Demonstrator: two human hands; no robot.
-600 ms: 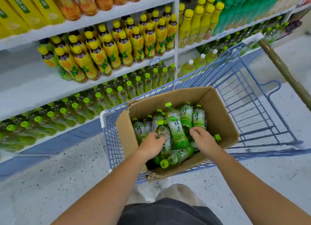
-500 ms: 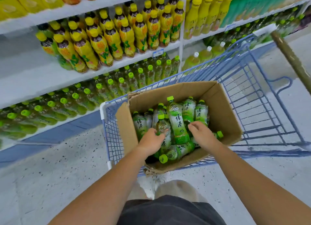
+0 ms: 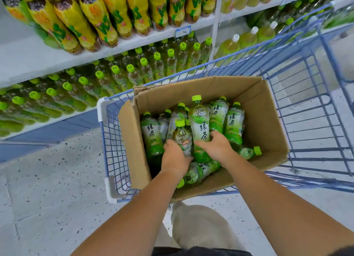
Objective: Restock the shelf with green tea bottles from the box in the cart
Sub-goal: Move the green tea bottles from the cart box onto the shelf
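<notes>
Right hand (image 3: 216,148) slid left since before, fingers now wrapped round the upright bottle (image 3: 199,121); left hand (image 3: 175,158) grips the neighbouring bottle (image 3: 183,136). Both still in the box (image 3: 268,121), near end of the cart (image 3: 102,110).

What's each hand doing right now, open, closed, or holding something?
Left hand: grips the clear-shouldered green tea bottle.
Right hand: grips the tallest green tea bottle.
</notes>
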